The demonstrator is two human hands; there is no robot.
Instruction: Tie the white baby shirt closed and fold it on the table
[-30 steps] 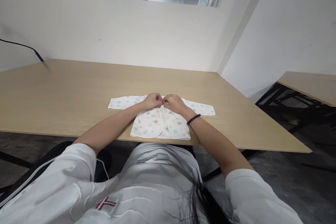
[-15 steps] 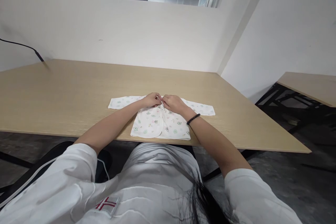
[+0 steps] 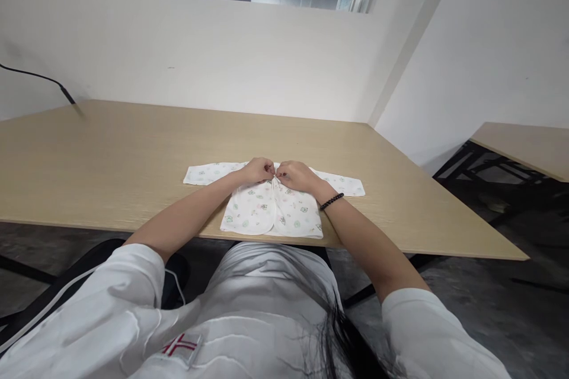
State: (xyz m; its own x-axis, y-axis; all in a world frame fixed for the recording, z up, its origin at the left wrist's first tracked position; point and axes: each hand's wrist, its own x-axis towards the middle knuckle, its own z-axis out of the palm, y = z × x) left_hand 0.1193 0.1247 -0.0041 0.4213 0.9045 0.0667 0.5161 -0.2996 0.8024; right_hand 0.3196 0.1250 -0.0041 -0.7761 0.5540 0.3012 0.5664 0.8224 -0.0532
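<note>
We have a white printed shirt (image 3: 249, 210) laid out on the table (image 3: 133, 142), its hem near the table's front edge and its sleeves spread to either side. Our left hand (image 3: 258, 170) and right hand (image 3: 295, 176) meet just beside each other at the upper middle of its front, the fingers of both pinching the cloth there. A dark beaded bracelet (image 3: 332, 201) circles our right wrist. We cannot make out the detail between our fingertips.
</note>
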